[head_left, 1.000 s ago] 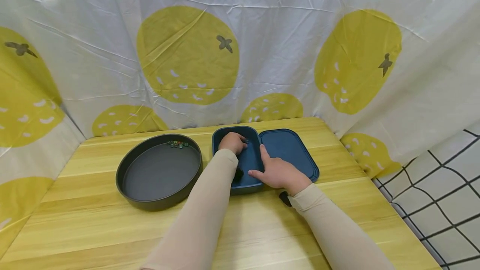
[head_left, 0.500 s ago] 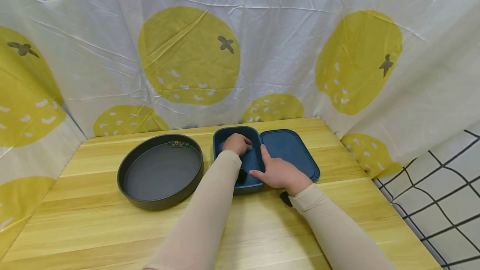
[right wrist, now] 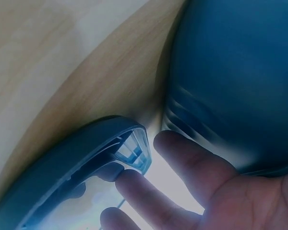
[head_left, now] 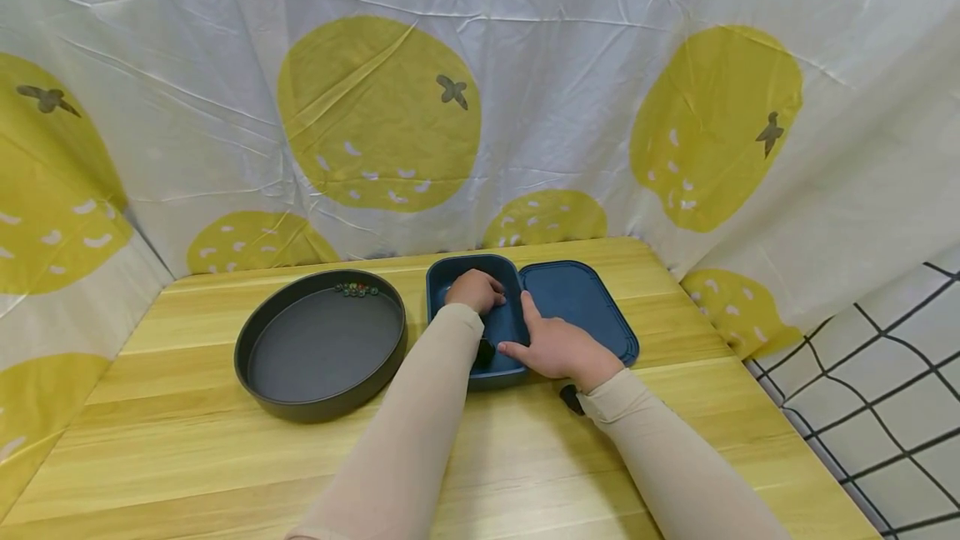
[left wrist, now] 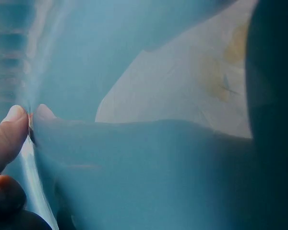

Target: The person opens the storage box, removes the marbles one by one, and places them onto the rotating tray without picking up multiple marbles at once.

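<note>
In the head view my left hand (head_left: 474,290) reaches into a deep blue box (head_left: 504,325), fingers bent toward its floor. The left wrist view shows fingertips (left wrist: 14,115) at the glossy blue surface, pinching a tiny brownish thing (left wrist: 30,130), which looks like a marble; most of it is hidden. My right hand (head_left: 562,347) rests at the box's right wall, index finger straight along the rim and thumb over the inside. Its fingers (right wrist: 192,160) stretch out beside the outer wall in the right wrist view. Several coloured glass marbles (head_left: 357,288) sit at the far edge of a round dark pan (head_left: 322,348).
A flat blue lid (head_left: 581,302) lies on the wooden table (head_left: 187,457) just right of the box. The pan's raised rim stands close to the box's left side. A patterned curtain (head_left: 555,123) hangs behind the table, and a black wire grid (head_left: 885,390) stands at the right.
My left hand has shifted slightly right inside the box, its fingertips drawing closer together over the floor. The right hand, pan and lid stay put.
</note>
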`<state>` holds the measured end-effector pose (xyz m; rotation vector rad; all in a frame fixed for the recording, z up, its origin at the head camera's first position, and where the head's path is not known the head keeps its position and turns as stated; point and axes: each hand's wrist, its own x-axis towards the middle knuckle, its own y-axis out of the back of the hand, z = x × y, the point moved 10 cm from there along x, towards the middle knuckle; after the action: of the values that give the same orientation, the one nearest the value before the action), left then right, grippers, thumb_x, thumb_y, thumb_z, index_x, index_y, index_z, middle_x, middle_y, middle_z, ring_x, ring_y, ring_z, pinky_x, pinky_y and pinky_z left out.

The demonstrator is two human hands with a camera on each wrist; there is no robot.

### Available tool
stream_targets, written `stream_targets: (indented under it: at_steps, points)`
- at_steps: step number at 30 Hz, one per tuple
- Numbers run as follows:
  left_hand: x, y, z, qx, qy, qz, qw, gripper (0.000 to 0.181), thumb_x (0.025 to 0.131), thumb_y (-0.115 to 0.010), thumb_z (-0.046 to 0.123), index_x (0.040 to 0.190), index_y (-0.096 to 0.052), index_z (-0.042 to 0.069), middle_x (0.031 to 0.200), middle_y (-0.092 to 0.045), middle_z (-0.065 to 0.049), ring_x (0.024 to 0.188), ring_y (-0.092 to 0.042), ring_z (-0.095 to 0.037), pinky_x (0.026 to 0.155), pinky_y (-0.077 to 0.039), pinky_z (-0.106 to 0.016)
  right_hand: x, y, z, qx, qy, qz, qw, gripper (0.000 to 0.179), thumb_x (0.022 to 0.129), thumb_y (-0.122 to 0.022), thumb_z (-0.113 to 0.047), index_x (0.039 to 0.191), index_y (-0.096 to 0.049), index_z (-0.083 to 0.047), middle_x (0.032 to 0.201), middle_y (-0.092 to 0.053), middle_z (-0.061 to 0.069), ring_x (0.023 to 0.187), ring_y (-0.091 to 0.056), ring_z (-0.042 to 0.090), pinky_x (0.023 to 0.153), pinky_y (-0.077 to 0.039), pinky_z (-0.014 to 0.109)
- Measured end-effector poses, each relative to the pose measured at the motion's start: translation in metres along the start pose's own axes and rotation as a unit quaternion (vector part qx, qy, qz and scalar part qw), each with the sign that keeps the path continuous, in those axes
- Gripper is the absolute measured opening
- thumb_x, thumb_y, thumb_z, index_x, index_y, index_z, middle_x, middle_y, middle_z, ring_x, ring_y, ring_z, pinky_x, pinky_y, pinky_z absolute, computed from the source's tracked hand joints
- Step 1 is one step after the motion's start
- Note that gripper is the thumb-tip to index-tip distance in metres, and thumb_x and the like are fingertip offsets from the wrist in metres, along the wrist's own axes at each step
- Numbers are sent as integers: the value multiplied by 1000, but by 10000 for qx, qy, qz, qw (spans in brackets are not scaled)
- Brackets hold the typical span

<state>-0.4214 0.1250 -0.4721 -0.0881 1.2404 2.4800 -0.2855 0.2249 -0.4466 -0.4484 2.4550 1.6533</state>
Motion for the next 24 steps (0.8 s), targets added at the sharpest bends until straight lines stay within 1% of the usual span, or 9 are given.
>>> stream_targets:
  at_steps: [4,6,8,13,17,19,20,24]
  points:
    - [-2,1,-2,45,96,0,9999,24,99,-75,27,122,-82,26,130,-75,3,124,-67,-25,109,-53,-47,-1,0,-2,-30,31,-5,10000,108,102,-54,-68,170,5,-9,130,-71,23,122,-69,37,103,-54,53]
    - [-3,2,-3,58,109,6,9999,23,100,-75,27,122,-82,26,131,-75,3,125,-66,-25,109,-53,-47,-1,0,-3,-33,50,-1,10000,108,102,-54,-68,170,5,-9,126,-72,22,120,-69,37,102,-54,53]
    - [-3,3,-3,69,107,7,9999,23,100,-74,27,122,-82,25,131,-75,3,125,-66,-25,110,-53,-47,-1,0,-4,-39,59,3,10000,108,102,-54,-68,170,5,-9,127,-72,22,121,-69,37,103,-54,53]
    - [-3,4,-1,52,2,6,10000,24,101,-73,26,123,-81,23,131,-75,1,123,-67,-25,109,-53,-47,-2,0,-4,-12,43,-16,10000,108,101,-54,-68,170,5,-8,127,-72,22,122,-69,37,103,-53,54]
    - [-7,7,6,132,-188,27,9997,25,102,-71,27,125,-81,23,131,-75,1,123,-68,-24,110,-53,-46,-2,0,-4,-4,27,-42,10000,110,101,-54,-69,170,6,-8,129,-71,22,123,-68,37,104,-53,54]
    - [-11,12,13,263,-329,51,9991,26,103,-70,28,127,-80,23,131,-75,1,122,-68,-23,109,-54,-45,-2,0,-3,-2,8,-25,10000,110,101,-55,-69,170,5,-8,136,-68,24,126,-67,38,106,-52,55]
    - [-13,16,16,344,-406,61,9986,27,104,-69,28,128,-79,23,130,-76,2,122,-68,-23,108,-55,-44,-2,0,-3,-7,-2,-15,10000,110,101,-55,-69,170,6,-8,137,-67,24,127,-66,38,106,-52,55]
    - [-28,37,33,553,-727,96,9958,29,105,-66,31,131,-77,22,128,-76,1,120,-69,-23,104,-57,-43,-1,0,0,-27,-54,7,10000,110,101,-55,-69,170,6,-9,142,-64,25,129,-66,39,106,-52,55]
